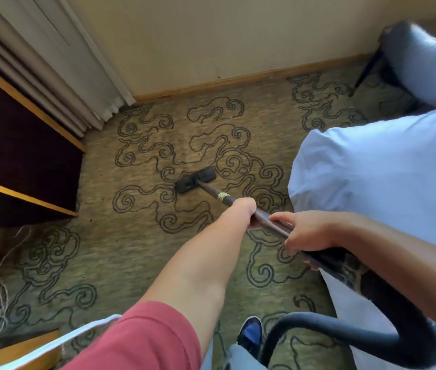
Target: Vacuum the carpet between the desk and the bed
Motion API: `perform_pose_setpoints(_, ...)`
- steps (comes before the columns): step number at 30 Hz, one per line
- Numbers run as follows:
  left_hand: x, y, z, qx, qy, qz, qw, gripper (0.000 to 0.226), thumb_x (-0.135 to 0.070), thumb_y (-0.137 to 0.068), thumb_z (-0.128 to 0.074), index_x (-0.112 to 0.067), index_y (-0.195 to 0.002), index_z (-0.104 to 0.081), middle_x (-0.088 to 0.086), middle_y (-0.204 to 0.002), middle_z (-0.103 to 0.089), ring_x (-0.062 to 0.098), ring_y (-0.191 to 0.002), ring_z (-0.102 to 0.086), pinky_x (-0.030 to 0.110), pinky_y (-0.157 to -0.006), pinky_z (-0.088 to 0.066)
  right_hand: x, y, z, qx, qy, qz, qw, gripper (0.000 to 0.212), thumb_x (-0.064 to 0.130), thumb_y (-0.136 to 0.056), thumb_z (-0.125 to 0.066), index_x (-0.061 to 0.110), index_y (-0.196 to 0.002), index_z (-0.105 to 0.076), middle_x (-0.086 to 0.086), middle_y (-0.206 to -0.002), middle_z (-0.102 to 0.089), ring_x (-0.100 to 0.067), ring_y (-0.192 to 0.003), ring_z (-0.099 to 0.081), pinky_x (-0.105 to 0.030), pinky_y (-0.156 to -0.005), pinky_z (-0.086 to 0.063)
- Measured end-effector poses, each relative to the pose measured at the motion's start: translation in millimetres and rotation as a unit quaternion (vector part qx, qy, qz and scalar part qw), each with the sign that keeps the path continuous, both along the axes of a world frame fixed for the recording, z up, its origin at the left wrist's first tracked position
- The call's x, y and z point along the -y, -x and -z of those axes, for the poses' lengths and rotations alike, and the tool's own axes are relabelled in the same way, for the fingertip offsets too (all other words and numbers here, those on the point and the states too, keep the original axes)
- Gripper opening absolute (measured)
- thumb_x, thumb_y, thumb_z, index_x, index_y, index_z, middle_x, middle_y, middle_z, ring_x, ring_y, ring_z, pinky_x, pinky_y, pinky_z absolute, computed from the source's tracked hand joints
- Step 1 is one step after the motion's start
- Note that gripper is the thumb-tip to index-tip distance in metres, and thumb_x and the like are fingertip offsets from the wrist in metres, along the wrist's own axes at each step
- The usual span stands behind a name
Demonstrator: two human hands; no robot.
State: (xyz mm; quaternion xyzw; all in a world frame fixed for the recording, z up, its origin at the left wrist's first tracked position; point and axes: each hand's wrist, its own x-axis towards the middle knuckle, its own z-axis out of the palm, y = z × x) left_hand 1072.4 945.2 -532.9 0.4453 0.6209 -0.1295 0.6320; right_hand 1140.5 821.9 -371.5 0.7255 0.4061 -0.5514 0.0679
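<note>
Head view, left hand (241, 210) and right hand (306, 232) clenched around vacuum wand (265, 219), floor head (195, 180) on carpet (131, 252)

No readable txt, labels, brand names, nos or signs anywhere in view; carpet (136, 263) shows only swirl pattern, no lettering
</note>
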Motion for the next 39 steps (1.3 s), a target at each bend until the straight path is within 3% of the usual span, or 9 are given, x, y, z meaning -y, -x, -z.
perform_pose_setpoints(3,34,-9,-14,-0.01,0.055,-0.013,0.998,0.029,-0.017,-0.103,-0.041,-0.006,-0.128,-0.05,0.015,-0.125,-0.06,0.028,-0.101,-0.064,0.036,-0.096,-0.054,36,-5,-13,0.0,0.015,0.038,0.999,0.086,0.006,-0.083,-0.058,0.04,-0.154,-0.024,-0.005,-0.082,-0.057,-0.018,-0.049,-0.065,-0.027,-0.048,-0.057)
perform_pose_setpoints(6,67,-20,-9,-0.007,0.065,-0.018,0.998,0.035,-0.015,-0.1,-0.043,-0.003,-0.133,-0.048,0.016,-0.13,-0.061,0.028,-0.09,-0.061,0.038,-0.079,-0.061,74,-5,-19,0.024,0.019,0.053,0.998,0.087,0.011,-0.082,-0.06,0.042,-0.154,-0.024,0.005,-0.074,-0.051,-0.009,-0.051,-0.06,-0.023,-0.05,-0.054)
perform_pose_setpoints(9,97,-21,-6,0.002,0.062,-0.022,0.998,0.041,-0.017,-0.101,-0.043,-0.002,-0.14,-0.048,0.017,-0.134,-0.06,0.026,-0.106,-0.064,0.039,-0.094,-0.057,104,0,-18,0.054,0.013,0.046,0.997,0.084,0.019,-0.083,-0.062,0.043,-0.154,-0.024,0.012,-0.071,-0.047,0.0,-0.056,-0.048,-0.018,-0.053,-0.045)
perform_pose_setpoints(15,114,17,-2,-0.002,0.037,0.023,0.999,0.043,-0.015,-0.101,-0.041,0.001,-0.14,-0.048,0.018,-0.135,-0.06,0.029,-0.113,-0.064,0.042,-0.097,-0.055,122,56,-12,0.08,0.004,0.04,0.996,0.078,0.028,-0.08,-0.058,0.04,-0.151,-0.027,-0.004,-0.124,-0.062,-0.021,-0.104,-0.062,-0.03,-0.085,-0.051)
perform_pose_setpoints(21,117,53,-15,0.02,0.086,0.002,0.996,0.025,-0.018,-0.102,-0.04,-0.002,-0.121,-0.047,0.02,-0.136,-0.057,0.035,-0.123,-0.058,0.046,-0.103,-0.049,116,96,-29,0.106,0.015,-0.001,0.994,0.07,0.027,-0.079,-0.063,0.031,-0.144,-0.038,-0.006,-0.119,-0.064,-0.024,-0.103,-0.062,-0.033,-0.087,-0.052)
perform_pose_setpoints(30,172,97,-16,0.015,0.13,-0.047,0.99,0.023,-0.009,-0.098,-0.034,0.0,-0.115,-0.047,0.021,-0.126,-0.059,0.035,-0.126,-0.058,0.044,-0.107,-0.047,169,151,-35,0.106,0.04,0.02,0.993,0.07,0.023,-0.077,-0.054,0.031,-0.143,-0.034,-0.007,-0.108,-0.062,-0.026,-0.094,-0.063,-0.038,-0.085,-0.056)
perform_pose_setpoints(33,182,98,-22,0.011,0.137,-0.046,0.99,0.036,-0.011,-0.097,-0.035,0.001,-0.129,-0.048,0.017,-0.134,-0.059,0.03,-0.123,-0.059,0.039,-0.107,-0.047,180,150,-39,0.108,0.035,0.02,0.993,0.069,0.023,-0.075,-0.056,0.032,-0.141,-0.036,-0.006,-0.109,-0.061,-0.026,-0.095,-0.063,-0.034,-0.082,-0.055)
perform_pose_setpoints(37,210,93,-32,-0.01,0.137,-0.014,0.99,0.023,-0.019,-0.102,-0.036,-0.003,-0.104,-0.052,0.012,-0.131,-0.06,0.023,-0.119,-0.06,0.034,-0.107,-0.047,205,141,-49,0.11,0.035,-0.002,0.993,0.07,0.024,-0.078,-0.058,0.033,-0.144,-0.035,-0.006,-0.12,-0.062,-0.027,-0.106,-0.063,-0.034,-0.085,-0.053)
perform_pose_setpoints(39,234,88,-33,-0.027,0.139,-0.008,0.99,0.031,-0.021,-0.103,-0.034,-0.001,-0.119,-0.05,0.015,-0.136,-0.059,0.026,-0.125,-0.058,0.035,-0.108,-0.046,229,135,-56,0.107,0.044,-0.007,0.993,0.073,0.025,-0.081,-0.059,0.034,-0.148,-0.031,-0.007,-0.126,-0.061,-0.026,-0.11,-0.062,-0.032,-0.083,-0.05)
